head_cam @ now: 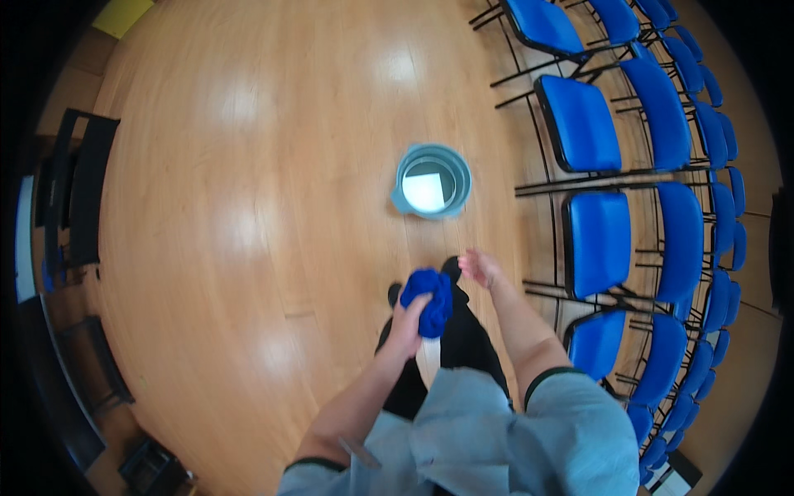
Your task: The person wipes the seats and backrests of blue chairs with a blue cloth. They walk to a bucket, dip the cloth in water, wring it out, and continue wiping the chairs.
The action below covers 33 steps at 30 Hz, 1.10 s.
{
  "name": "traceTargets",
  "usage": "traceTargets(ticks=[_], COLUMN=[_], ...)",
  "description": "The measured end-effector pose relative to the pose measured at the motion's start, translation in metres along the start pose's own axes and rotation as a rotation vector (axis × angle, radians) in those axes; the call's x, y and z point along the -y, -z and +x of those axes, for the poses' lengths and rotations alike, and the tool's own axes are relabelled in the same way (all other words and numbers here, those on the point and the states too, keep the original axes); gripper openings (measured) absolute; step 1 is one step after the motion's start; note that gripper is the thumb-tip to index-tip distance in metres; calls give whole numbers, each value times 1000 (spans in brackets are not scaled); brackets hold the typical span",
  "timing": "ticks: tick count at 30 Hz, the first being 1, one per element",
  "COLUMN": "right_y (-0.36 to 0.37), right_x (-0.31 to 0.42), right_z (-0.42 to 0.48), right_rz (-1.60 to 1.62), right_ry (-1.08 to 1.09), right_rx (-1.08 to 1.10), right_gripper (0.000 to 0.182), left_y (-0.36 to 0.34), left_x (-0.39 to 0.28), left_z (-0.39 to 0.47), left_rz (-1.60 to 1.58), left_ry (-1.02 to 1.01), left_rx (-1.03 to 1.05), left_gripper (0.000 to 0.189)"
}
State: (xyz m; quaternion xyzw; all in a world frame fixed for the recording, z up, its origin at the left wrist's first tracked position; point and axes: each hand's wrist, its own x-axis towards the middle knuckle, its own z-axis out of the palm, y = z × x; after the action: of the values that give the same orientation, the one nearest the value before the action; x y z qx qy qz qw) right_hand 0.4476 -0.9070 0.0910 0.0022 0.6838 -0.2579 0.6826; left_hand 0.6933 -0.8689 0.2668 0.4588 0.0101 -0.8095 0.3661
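A crumpled blue cloth (434,310) is bunched in my left hand (409,319), in front of my legs. My right hand (479,268) is off to the right of the cloth, holding nothing, its fingers slightly bent and somewhat blurred. Beyond both hands a grey-blue plastic bucket (464,186) stands on the wooden floor (310,186). Light reflects brightly inside it, which looks like water. Neither hand touches the bucket. My dark shoes show just beyond the cloth.
Rows of blue padded chairs (583,124) with black metal frames line the right side, their legs reaching towards the bucket. At the far left are a black frame with dark fabric (93,186) and a dark crate-like box (149,468). A yellow object (121,15) lies at upper left.
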Motion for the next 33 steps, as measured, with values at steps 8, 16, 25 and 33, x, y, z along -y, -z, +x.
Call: traceTargets(ticks=[8, 16, 25, 33], right_y=[12, 43, 0, -88], right_x=[26, 62, 131, 156], right_z=[253, 306, 168, 69], right_rz=[477, 629, -16, -567], right_ry=[-110, -14, 787, 381], right_rx=[-415, -465, -100, -98], right_gripper=[79, 46, 11, 41], left_y=[38, 45, -11, -53], left_x=[21, 10, -28, -64], left_z=[146, 197, 170, 143], left_rz=[-3, -88, 195, 205], left_ry=[172, 203, 113, 131], left_rx=[-221, -244, -333, -132], left_gripper=[53, 46, 41, 37])
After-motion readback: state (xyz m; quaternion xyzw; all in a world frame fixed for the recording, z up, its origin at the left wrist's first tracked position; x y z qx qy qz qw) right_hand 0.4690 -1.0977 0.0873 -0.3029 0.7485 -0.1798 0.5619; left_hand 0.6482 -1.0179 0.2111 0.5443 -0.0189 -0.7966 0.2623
